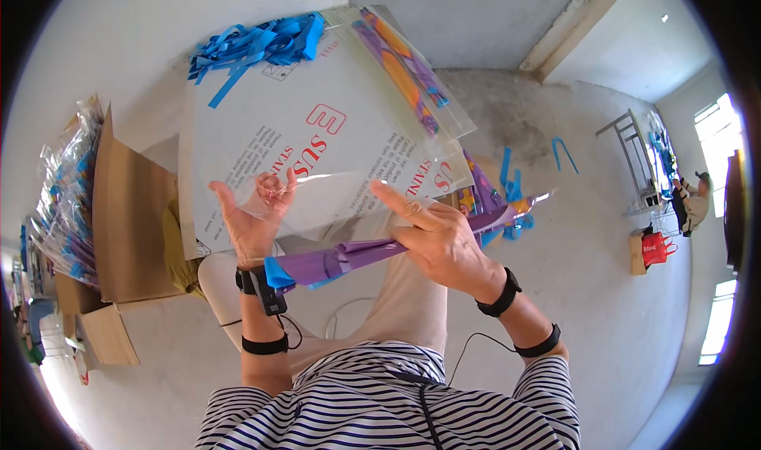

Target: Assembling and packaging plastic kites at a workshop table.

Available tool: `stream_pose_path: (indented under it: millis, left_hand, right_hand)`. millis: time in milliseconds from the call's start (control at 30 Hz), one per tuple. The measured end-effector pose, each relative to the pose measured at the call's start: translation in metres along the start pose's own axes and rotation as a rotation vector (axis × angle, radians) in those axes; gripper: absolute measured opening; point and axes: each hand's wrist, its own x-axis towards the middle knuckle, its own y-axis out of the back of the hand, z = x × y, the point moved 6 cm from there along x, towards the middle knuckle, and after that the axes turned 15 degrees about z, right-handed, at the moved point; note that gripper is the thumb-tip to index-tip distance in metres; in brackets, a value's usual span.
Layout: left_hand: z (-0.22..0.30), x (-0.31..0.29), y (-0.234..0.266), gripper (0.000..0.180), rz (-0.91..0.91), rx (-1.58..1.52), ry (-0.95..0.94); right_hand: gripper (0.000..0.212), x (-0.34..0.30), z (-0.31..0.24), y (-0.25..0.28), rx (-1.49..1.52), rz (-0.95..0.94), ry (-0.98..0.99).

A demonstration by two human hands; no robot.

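Note:
My right hand (444,240) is closed round a long, narrow bundle of folded purple fabric (369,252), its index finger stretched out. A blue end (279,273) of the bundle points toward my left wrist, and the other end shows yellow under shiny clear plastic. My left hand (261,208) is palm up with the thumb spread wide and some fingers bent. A clear plastic bag (325,200) extends between the hands above the table, its edge hard to trace; it overlaps my left palm. Two long clear bags with purple and orange fabric (400,70) lie at the table's far right.
Blue straps (258,46) are heaped at the far left of the film-covered tabletop (238,117). An open cardboard box (135,212) stands left, near a pile of bagged items (71,204). More blue strips (511,177) lie on the floor. A person (696,204) is at far right.

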Motion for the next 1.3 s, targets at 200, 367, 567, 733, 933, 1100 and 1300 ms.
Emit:
stream_pose_path:
  millis: [200,367,567,733,933,1100,1300]
  left_hand:
    - [0.009,-0.011,-0.002,0.078,-0.065,0.035,0.052]
    - [-0.001,-0.026,-0.01,0.081,-0.134,0.321,-0.127]
    - [-0.01,-0.046,-0.025,0.099,-0.324,0.494,-0.191]
    - [0.009,-0.058,-0.03,0.093,-0.254,0.506,-0.308]
    - [0.056,-0.072,-0.034,0.104,-0.405,0.43,-0.299]
    - [0.12,-0.092,-0.026,0.11,-0.509,0.587,-0.518]
    - [0.184,-0.078,-0.056,0.061,-0.153,0.906,-0.883]
  right_hand:
    - [0.014,-0.005,-0.011,0.004,-0.127,0.0,0.172]
    - [0.017,0.002,0.013,0.019,0.466,0.126,-0.324]
    - [0.035,0.02,0.01,-0.021,1.163,-0.244,-0.721]
    - [0.033,0.002,0.013,-0.045,1.223,-0.417,-0.835]
    - [0.025,0.007,0.024,-0.032,1.462,-0.385,-1.061]
    - [0.024,0.008,0.033,-0.041,1.576,-0.518,-1.15]
    - [0.027,-0.014,0.058,-0.112,1.561,-0.658,-1.363]
